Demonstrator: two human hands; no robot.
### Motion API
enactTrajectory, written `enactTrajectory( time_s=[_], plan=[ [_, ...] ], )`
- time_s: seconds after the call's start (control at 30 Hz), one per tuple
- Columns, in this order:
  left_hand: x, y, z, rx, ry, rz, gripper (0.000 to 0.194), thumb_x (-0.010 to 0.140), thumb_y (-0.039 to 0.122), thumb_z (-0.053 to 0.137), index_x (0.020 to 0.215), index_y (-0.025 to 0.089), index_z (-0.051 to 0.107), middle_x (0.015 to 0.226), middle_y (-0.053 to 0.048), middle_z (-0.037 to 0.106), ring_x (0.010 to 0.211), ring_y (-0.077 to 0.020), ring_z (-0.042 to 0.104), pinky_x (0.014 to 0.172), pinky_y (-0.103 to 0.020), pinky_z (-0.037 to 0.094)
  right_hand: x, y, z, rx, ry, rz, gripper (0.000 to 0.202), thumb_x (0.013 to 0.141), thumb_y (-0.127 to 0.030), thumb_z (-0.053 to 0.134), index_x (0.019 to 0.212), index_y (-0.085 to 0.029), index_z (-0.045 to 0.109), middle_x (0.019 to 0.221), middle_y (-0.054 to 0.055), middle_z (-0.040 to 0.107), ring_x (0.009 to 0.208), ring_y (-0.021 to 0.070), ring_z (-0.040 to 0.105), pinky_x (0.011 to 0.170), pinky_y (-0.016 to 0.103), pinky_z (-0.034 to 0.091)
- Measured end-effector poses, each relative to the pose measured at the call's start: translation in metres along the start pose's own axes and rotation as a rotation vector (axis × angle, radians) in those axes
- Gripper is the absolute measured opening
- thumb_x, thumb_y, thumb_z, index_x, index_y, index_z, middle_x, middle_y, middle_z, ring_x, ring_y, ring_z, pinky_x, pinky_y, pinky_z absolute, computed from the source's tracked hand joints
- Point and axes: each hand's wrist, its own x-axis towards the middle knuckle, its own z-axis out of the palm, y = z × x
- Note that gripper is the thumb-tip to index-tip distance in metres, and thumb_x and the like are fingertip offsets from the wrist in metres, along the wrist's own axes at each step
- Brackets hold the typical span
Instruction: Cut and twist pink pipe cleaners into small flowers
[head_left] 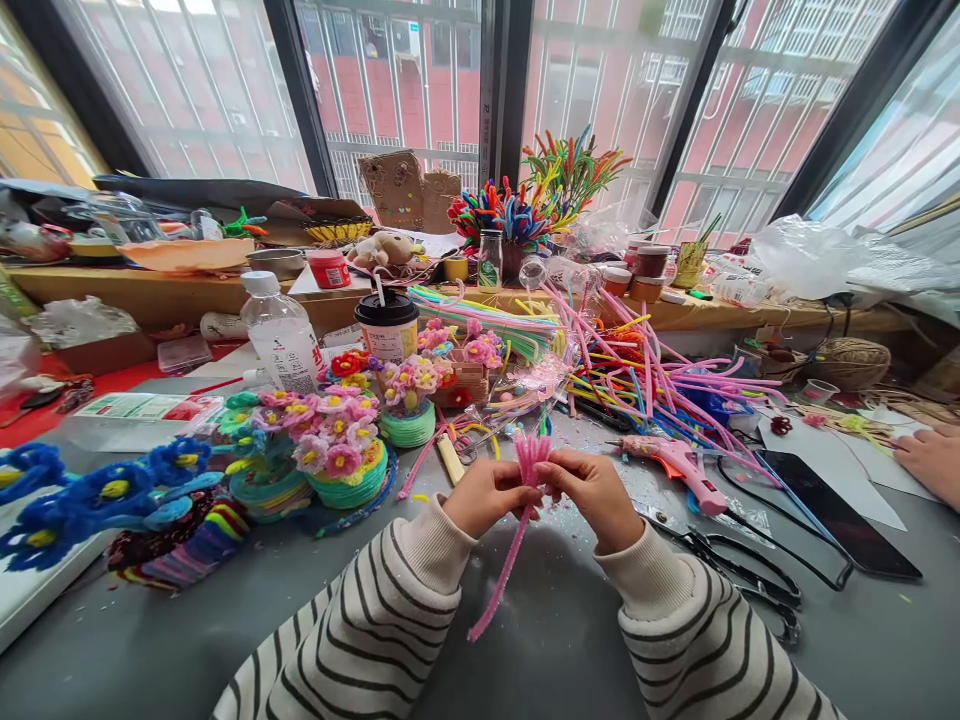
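Both hands meet over the grey table around a bundle of pink pipe cleaners (532,455), whose short ends fan upward. My left hand (491,497) pinches the bundle from the left, fingers wrapped at its base. My right hand (596,497) closes its thumb and fingertips on the bundle's right side. One long pink stem (501,580) hangs from the grip and slants down to the left. The fingertips partly hide where the stems join.
A pink glue gun (675,465), black-handled scissors (742,580) and a phone (832,510) lie to the right. Pipe-cleaner flower pots (349,478) stand left, near a bottle (279,335) and a cup (387,338). Another person's hand (930,460) rests at the far right.
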Motion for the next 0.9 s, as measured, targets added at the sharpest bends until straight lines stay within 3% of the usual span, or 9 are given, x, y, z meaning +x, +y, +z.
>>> enactTrajectory(
  time_s=[0.1,0.17,0.27,0.37,0.53,0.63,0.77,0.9],
  plan=[
    [0.0,-0.004,0.001,0.033,0.004,-0.006,0.021,0.056,0.03,0.065,0.062,0.011,0.057,0.051,0.0,0.058,0.048,-0.0123,0.056,0.046,-0.022,0.043,-0.001,-0.001,0.003,-0.106,-0.009,-0.011,0.024,0.064,-0.039,0.057,0.063,-0.015,0.06,0.052,-0.002,0.05,0.047,0.0083,0.042,0.045,0.021,0.035],
    [0.001,-0.008,0.002,0.027,0.007,-0.009,0.026,0.055,0.026,0.066,0.073,0.011,0.054,0.053,0.0,0.059,0.047,-0.0126,0.057,0.045,-0.022,0.043,-0.002,0.0,0.005,-0.169,0.015,-0.025,0.025,0.063,-0.039,0.058,0.063,-0.015,0.059,0.052,-0.002,0.05,0.048,0.0083,0.042,0.045,0.02,0.034],
    [0.002,-0.012,0.002,-0.009,0.009,-0.016,0.065,0.054,0.02,0.067,0.11,0.013,0.035,0.05,0.003,0.057,0.044,-0.0135,0.057,0.041,-0.022,0.042,-0.002,-0.001,0.008,-0.172,0.054,-0.024,0.027,0.064,-0.041,0.056,0.06,-0.014,0.057,0.052,-0.001,0.05,0.049,0.0082,0.041,0.045,0.02,0.034],
    [0.002,-0.012,0.002,-0.037,-0.011,-0.002,0.088,0.054,0.017,0.068,0.122,0.013,0.013,0.046,0.007,0.052,0.042,-0.0132,0.056,0.039,-0.02,0.04,-0.002,-0.001,0.008,-0.041,0.032,0.009,0.028,0.064,-0.042,0.055,0.059,-0.014,0.056,0.053,-0.001,0.05,0.049,0.0078,0.041,0.045,0.02,0.033],
    [0.0,-0.005,0.004,-0.133,-0.029,0.092,0.074,0.055,0.016,0.067,0.114,0.018,0.023,0.052,0.01,0.048,0.046,-0.0098,0.055,0.05,-0.025,0.045,0.002,0.004,0.008,0.359,0.055,0.196,0.027,0.061,-0.041,0.059,0.064,-0.014,0.055,0.047,-0.006,0.042,0.04,0.0036,0.029,0.038,0.019,0.022],
    [-0.001,-0.004,0.006,-0.16,-0.041,0.128,0.062,0.055,0.016,0.067,0.106,0.018,0.03,0.053,0.01,0.047,0.046,-0.0084,0.053,0.052,-0.025,0.046,0.003,0.005,0.007,0.519,0.039,0.278,0.025,0.059,-0.038,0.062,0.064,-0.014,0.056,0.048,-0.006,0.042,0.041,0.0036,0.031,0.04,0.019,0.023],
    [0.0,-0.004,0.007,-0.163,-0.053,0.082,0.054,0.052,0.016,0.069,0.096,0.016,0.038,0.059,0.007,0.051,0.057,-0.0101,0.056,0.059,-0.026,0.045,0.002,-0.001,0.004,0.469,0.027,0.272,0.026,0.06,-0.037,0.062,0.071,-0.014,0.059,0.049,-0.005,0.046,0.041,0.0031,0.033,0.04,0.018,0.023],
    [0.003,-0.003,0.003,-0.208,-0.009,-0.025,0.041,0.054,0.028,0.068,0.085,0.012,0.048,0.066,0.0,0.056,0.062,-0.0123,0.058,0.058,-0.026,0.045,0.0,-0.007,0.002,0.316,-0.047,0.209,0.027,0.062,-0.037,0.061,0.074,-0.013,0.06,0.052,-0.003,0.05,0.043,0.0039,0.035,0.041,0.019,0.025]
  ],
)
